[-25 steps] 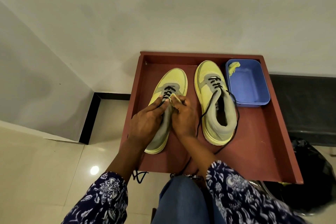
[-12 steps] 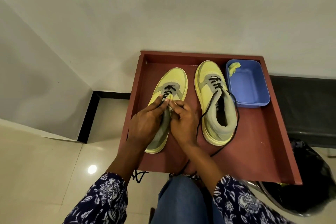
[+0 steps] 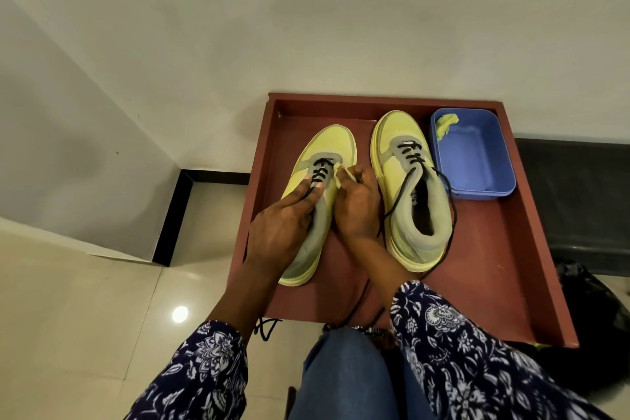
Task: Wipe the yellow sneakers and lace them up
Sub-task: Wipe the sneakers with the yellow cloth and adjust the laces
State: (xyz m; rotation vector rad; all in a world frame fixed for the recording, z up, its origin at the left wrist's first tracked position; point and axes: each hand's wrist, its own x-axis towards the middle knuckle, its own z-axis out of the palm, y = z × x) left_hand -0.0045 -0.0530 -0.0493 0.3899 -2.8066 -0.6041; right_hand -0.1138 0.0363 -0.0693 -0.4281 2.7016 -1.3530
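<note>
Two yellow and grey sneakers stand side by side on a red-brown tray (image 3: 494, 266). Over the left sneaker (image 3: 332, 147), my left hand (image 3: 283, 225) lies along the tongue and pinches its black lace (image 3: 320, 169) at the fingertips. My right hand (image 3: 358, 208) pinches the pale yellow eyelet flap on that shoe's right side. The right sneaker (image 3: 399, 160) is laced only near the toe. Its loose black lace (image 3: 399, 201) trails down past my right wrist and around the heel.
A blue plastic tub (image 3: 477, 164) sits at the tray's far right corner with a yellow cloth (image 3: 445, 124) draped inside. Lace ends (image 3: 266, 327) hang over the tray's front edge. A black bag (image 3: 586, 300) lies right of the tray; walls stand behind and left.
Both hands stay on the left sneaker. My left fingertips have slid slightly toward the toe along the lace, and my right fingers have shifted on the eyelet flap.
</note>
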